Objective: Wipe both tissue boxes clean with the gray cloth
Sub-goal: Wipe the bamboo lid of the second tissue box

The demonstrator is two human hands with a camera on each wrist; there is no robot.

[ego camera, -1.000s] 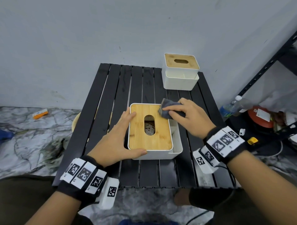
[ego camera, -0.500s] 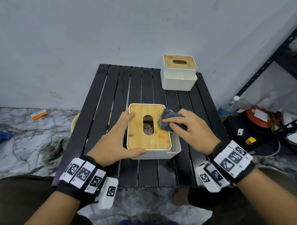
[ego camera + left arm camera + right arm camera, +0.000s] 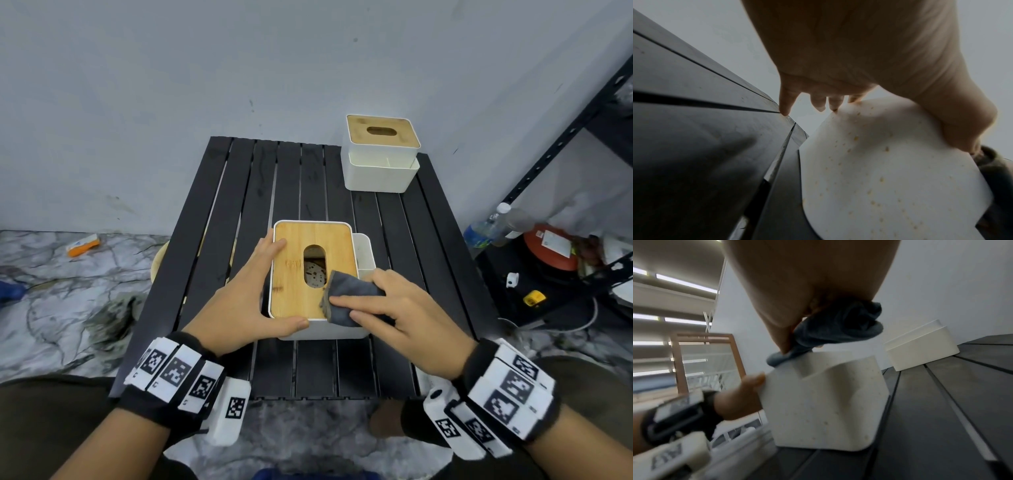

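A white tissue box with a bamboo lid (image 3: 294,270) stands near the front of the black slatted table (image 3: 239,192). My left hand (image 3: 239,305) steadies it, fingers along its left side and thumb across the front edge; the left wrist view shows brown specks on the box's white wall (image 3: 890,178). My right hand (image 3: 397,311) holds the bunched gray cloth (image 3: 346,294) against the lid's near right corner; the cloth (image 3: 836,329) is bunched under the palm in the right wrist view. A second tissue box (image 3: 380,154) sits at the table's far right corner.
A black metal shelf (image 3: 565,144) stands to the right, with a plastic bottle (image 3: 486,226), a red round object (image 3: 548,250) and small items at its foot. An orange item (image 3: 84,245) lies on the marble floor to the left.
My right hand has dragged the cloth along the lid's right side from the far right corner toward the near right corner. My left hand has kept its place on the box.
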